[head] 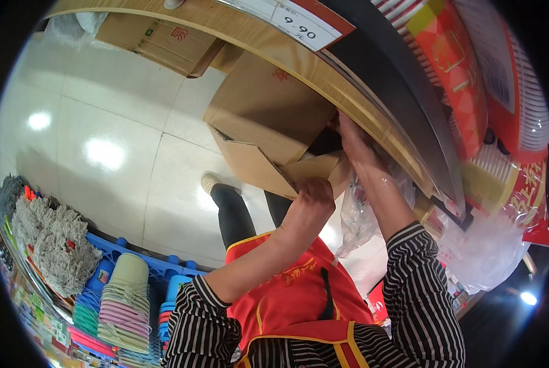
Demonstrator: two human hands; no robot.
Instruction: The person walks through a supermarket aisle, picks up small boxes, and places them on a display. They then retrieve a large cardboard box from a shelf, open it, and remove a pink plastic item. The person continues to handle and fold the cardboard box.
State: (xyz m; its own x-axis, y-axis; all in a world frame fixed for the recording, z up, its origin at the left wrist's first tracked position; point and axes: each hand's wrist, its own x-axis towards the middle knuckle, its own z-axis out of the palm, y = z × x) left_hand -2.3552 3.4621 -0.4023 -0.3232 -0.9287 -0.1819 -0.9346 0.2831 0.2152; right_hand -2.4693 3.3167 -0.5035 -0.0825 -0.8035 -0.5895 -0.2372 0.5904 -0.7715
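Note:
Below a wooden shelf edge stands a brown cardboard box (274, 96), with its flaps (251, 158) folded outward towards me. My left hand (316, 195) has its fingers curled over the edge of a near flap. Farther in, my right hand (348, 131) reaches to the box's right side beneath the shelf. Its fingers are partly hidden, so its grip is unclear. A dark gap shows between the box and the flaps, and the contents cannot be made out. Crumpled clear plastic (359, 216) hangs beside my right forearm.
The wooden shelf edge (256, 34) curves close above my right hand. Another carton (178, 43) lies on the tiled floor (104, 110). Packs of plastic cups (458, 78) fill the shelf at right. Stacked buckets (125, 299) and a mop head (56, 244) stand at lower left.

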